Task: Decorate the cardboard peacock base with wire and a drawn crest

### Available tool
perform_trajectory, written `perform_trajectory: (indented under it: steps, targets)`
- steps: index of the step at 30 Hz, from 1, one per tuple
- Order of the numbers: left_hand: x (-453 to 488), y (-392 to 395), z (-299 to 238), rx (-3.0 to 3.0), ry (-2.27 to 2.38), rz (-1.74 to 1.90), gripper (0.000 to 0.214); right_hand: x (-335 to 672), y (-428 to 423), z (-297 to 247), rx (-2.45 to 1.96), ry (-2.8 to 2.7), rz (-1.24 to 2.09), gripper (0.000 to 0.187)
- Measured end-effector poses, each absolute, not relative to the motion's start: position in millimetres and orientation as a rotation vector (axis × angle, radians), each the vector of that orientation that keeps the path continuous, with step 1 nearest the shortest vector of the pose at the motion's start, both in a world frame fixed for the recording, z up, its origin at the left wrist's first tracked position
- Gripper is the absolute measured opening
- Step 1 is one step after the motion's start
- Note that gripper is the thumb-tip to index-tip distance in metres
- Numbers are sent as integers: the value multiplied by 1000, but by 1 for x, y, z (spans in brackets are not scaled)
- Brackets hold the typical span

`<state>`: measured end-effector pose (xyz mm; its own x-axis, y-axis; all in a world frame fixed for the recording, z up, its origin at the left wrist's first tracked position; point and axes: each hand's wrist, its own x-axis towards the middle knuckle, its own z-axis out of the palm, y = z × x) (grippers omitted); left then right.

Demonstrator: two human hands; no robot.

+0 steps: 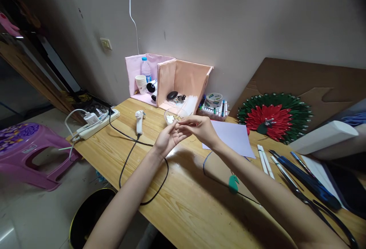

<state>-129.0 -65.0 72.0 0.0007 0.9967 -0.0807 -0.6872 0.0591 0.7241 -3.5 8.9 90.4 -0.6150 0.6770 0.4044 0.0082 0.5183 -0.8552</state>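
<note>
My left hand [168, 137] and my right hand [200, 127] meet over the wooden table [188, 199], fingertips pinched together at one spot. What they pinch is too small to make out. Just behind the fingers stands a small clear bowl [174, 115] with something pale inside. A white glue gun [139, 120] lies to the left of my left hand, its black cord looping toward me. A white sheet of paper [233, 136] lies to the right of my right hand.
A power strip [98, 124] sits at the table's left edge. Pink and peach fabric boxes [183, 81] stand at the wall, markers [214, 108] beside them. A red-green paper fan [273, 117], white sticks [264, 160] and scissors [311, 203] lie right. A purple stool [31, 153] and bin [91, 214] stand on the floor.
</note>
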Motion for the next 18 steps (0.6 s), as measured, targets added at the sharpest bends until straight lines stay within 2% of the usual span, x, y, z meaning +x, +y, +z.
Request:
perform_trajectory:
  steps: [4, 7, 14, 18]
  targets:
    - [-130, -68, 75, 557, 606, 1350, 56, -2, 12, 93, -653, -1994, 1135, 14]
    - [-130, -70, 75, 574, 572, 1303, 66, -1, 16, 93, -661, -1978, 1111, 15]
    - [-143, -84, 70, 771, 662, 1344, 54, 14, 47, 90, -819, -1640, 1565, 27]
    - [-164, -102, 59, 919, 909, 1491, 46, 34, 73, 87, -930, -1592, 1557, 34]
